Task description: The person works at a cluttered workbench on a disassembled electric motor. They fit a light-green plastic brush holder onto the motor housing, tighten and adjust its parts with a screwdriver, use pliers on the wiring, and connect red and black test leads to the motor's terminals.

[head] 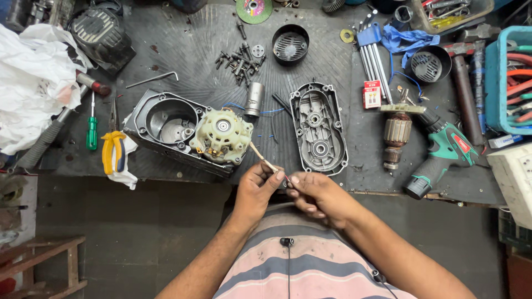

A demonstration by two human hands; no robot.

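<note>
Both hands meet at the counter's (388,182) near edge. The left hand (256,185) pinches a thin cream sleeved wire (260,156); the right hand (315,195) closes on its free end. Keep the pull gentle and in line, since the wire runs taut to the pale green motor end cap (221,135) seated on the grey housing (166,124). Beyond lie a gearbox cover (317,127) and loose screws (238,61)

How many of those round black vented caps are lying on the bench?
2. One black round vented cap sits at top centre beside the loose screws; the other lies right of the blue cloth. More may be hidden.
</note>
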